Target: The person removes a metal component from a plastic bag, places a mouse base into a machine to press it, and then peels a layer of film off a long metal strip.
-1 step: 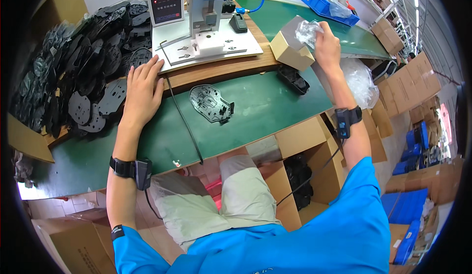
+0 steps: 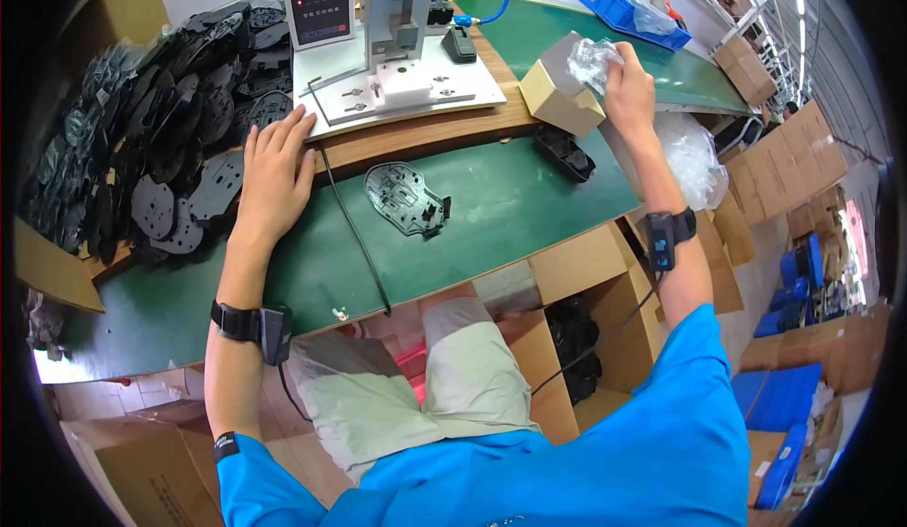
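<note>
Beside carton [image 2: 551, 100] | right fingers [image 2: 625, 58] pinch plastic [image 2: 590, 62], pointing leftward (axis unclear) | left fingers [image 2: 281, 136] outstretched

A bright blue short-sleeved shirt [image 2: 567, 470] — small black tag [image 2: 226, 447] on the left sleeve [image 2: 253, 475] — pale bottoms [image 2: 477, 366], and black straps [image 2: 236, 322] with boxy modules [image 2: 276, 335] (thin dark cables [image 2: 291, 397] attached).

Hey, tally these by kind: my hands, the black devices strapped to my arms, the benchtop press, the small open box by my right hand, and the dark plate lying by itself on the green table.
Hands: 2 (left hand, right hand)
Strapped devices: 2 (left device, right device)
Benchtop press: 1
Small open box: 1
Dark plate: 1
Total: 7
</note>
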Action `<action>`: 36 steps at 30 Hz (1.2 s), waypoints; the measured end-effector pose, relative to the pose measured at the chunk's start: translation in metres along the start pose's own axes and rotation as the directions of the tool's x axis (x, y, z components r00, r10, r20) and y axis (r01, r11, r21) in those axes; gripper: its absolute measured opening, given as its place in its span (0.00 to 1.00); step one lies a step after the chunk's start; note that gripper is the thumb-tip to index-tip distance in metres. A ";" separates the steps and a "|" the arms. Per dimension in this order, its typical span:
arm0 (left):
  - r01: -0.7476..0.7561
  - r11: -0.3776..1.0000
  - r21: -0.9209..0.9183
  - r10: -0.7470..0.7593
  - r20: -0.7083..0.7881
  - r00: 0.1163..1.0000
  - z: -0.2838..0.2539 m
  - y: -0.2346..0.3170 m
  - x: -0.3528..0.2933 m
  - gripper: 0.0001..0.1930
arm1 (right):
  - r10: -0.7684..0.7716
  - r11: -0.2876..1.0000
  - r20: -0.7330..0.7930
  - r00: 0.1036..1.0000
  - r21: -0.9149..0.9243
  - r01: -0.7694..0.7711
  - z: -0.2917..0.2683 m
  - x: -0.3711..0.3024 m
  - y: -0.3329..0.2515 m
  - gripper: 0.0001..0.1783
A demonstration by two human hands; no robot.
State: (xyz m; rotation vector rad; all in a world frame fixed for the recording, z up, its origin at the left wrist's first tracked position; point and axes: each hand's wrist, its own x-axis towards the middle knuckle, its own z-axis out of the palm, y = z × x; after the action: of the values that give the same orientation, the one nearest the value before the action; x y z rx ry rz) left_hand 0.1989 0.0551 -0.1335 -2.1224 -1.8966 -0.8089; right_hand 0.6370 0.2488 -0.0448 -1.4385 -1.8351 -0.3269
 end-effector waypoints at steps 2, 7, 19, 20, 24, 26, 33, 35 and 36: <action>-0.020 0.998 0.055 0.023 -0.064 0.998 0.001 -0.005 -0.005 0.22 | 0.026 0.974 0.020 0.999 0.224 -0.030 -0.011 -0.012 -0.026 0.10; -0.098 0.992 -0.080 0.072 -0.275 0.959 -0.020 0.011 0.003 0.15 | 0.007 0.888 -0.008 1.000 0.460 -0.003 -0.031 -0.058 -0.093 0.07; 0.112 0.338 -0.934 -0.006 0.116 0.993 -0.008 0.053 -0.008 0.21 | -0.142 0.447 0.344 0.928 0.859 -0.250 0.024 -0.124 -0.227 0.12; 0.155 0.230 -0.961 -0.056 0.146 0.988 -0.011 0.056 -0.009 0.21 | -0.143 0.441 0.349 0.926 0.860 -0.256 0.029 -0.126 -0.231 0.12; 0.267 0.275 -0.924 -0.090 0.251 0.964 -0.017 0.035 -0.003 0.20 | -0.213 0.303 0.429 0.878 0.883 -0.358 0.032 -0.130 -0.239 0.18; 0.248 0.140 -0.958 -0.187 0.221 0.957 -0.016 0.036 -0.002 0.18 | -0.202 0.206 0.498 0.844 0.864 -0.460 0.026 -0.128 -0.238 0.22; 0.266 0.039 -0.963 -0.161 0.256 0.953 -0.010 0.037 -0.004 0.19 | -0.214 0.315 0.567 0.795 0.811 -0.493 0.011 -0.126 -0.223 0.17; 0.286 0.024 -0.958 -0.113 0.282 0.953 -0.013 0.036 -0.003 0.22 | -0.194 0.313 0.554 0.809 0.817 -0.485 0.008 -0.126 -0.219 0.15; 0.306 0.013 -0.952 -0.066 0.305 0.950 -0.014 0.036 -0.002 0.24 | -0.175 0.308 0.540 0.823 0.824 -0.475 0.007 -0.126 -0.218 0.13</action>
State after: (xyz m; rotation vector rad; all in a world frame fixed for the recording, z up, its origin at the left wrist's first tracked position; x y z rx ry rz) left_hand 0.2294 0.0402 -0.1151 -2.5141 -1.8099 -2.8878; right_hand 0.4445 0.0908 -0.0830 -0.7808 -1.6775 1.2887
